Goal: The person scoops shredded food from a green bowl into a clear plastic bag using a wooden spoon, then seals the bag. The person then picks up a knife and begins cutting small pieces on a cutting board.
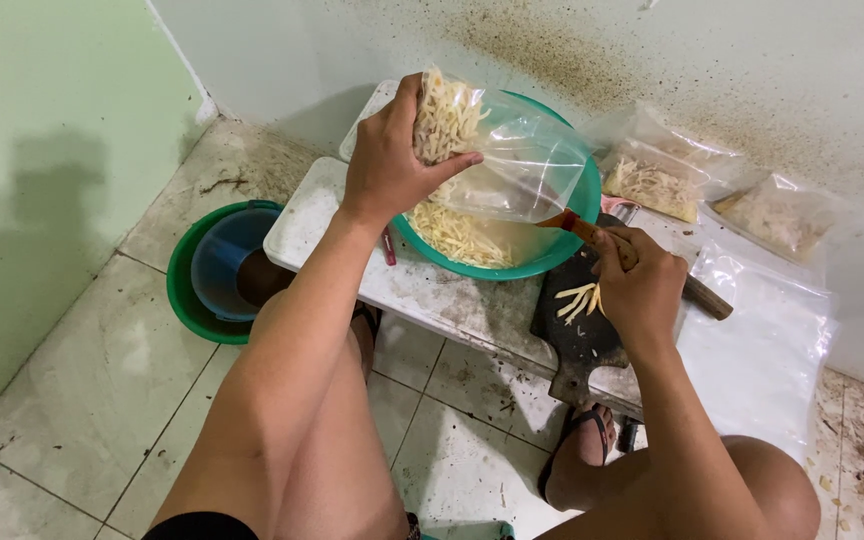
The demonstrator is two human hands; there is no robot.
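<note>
My left hand (pixel 389 160) grips a clear plastic bag (pixel 512 155) partly filled with pale shredded strips, held over a teal bowl (pixel 580 225) that holds more of the same strips. My right hand (pixel 640 288) is closed around a wooden-handled utensil (pixel 580 228) whose tip points into the bag's mouth. A few strips lie on the dark cutting board (pixel 577 345) just left of my right hand. The bowl and board rest on a low white slab (pixel 407 285).
Two filled clear bags (pixel 657 180) (pixel 777 215) lie against the wall at right, with empty plastic bags (pixel 767 345) in front. A green bucket with a blue tub inside (pixel 214 265) stands at left on the tiled floor. My knees and sandalled foot (pixel 584 440) are below.
</note>
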